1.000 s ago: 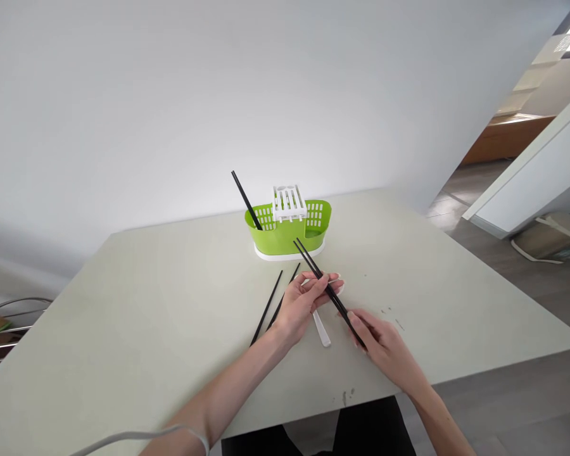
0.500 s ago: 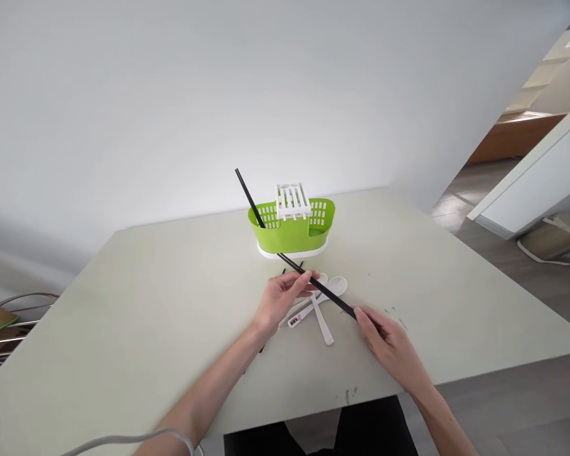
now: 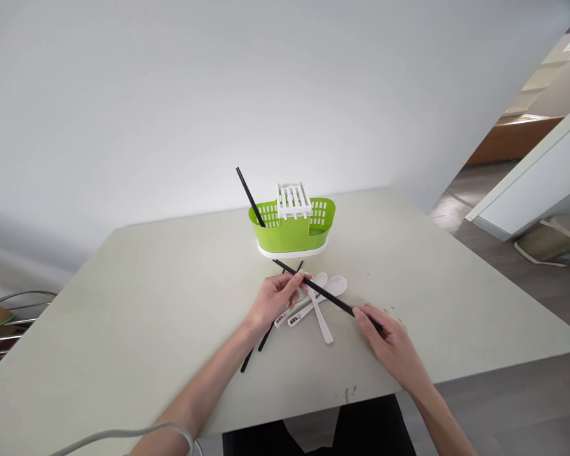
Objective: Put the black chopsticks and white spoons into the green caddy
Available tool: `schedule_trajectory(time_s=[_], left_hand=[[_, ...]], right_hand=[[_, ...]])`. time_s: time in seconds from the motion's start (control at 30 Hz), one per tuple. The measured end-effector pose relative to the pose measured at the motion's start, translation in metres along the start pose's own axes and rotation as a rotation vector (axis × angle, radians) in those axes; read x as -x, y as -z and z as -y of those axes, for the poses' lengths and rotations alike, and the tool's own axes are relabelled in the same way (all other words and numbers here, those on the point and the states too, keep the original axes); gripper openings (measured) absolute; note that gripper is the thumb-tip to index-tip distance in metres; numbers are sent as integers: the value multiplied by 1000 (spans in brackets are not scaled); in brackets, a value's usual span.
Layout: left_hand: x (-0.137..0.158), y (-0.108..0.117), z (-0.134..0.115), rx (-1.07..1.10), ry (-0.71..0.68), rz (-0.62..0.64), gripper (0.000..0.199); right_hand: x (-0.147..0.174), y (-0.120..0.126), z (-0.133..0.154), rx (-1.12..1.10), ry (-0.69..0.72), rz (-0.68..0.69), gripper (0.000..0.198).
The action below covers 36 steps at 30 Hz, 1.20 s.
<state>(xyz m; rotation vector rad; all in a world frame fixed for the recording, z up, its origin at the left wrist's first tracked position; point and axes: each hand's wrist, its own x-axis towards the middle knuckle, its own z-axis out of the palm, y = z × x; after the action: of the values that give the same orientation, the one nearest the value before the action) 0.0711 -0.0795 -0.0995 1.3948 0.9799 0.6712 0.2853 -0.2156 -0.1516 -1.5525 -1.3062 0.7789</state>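
A pair of black chopsticks runs slantwise between my hands, above the table. My left hand pinches it near its thin end, and my right hand is closed round its thick end. Beneath lie white spoons, one with its bowl to the right, another beside it and a third handle pointing toward me. Two more black chopsticks lie on the table, partly hidden under my left hand. Behind them stands a green cutlery basket with black chopsticks leaning in its left compartment.
A white slatted rack sits over the basket's middle. The pale table meets a wall at the back. A grey cable crosses my left forearm, and a metal wire rack stands beyond the table's left edge.
The held chopsticks have tilted flatter, their thin end coming slightly lower and left. My left hand has shifted slightly left and down, showing more of the spoons and chopsticks beneath.
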Motion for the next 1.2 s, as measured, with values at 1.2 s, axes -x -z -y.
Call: schedule_trajectory(time_s=[1.2], left_hand=[[-3, 113, -66, 189, -410, -503, 40]], right_hand=[[2, 1, -8, -12, -79, 73, 56]])
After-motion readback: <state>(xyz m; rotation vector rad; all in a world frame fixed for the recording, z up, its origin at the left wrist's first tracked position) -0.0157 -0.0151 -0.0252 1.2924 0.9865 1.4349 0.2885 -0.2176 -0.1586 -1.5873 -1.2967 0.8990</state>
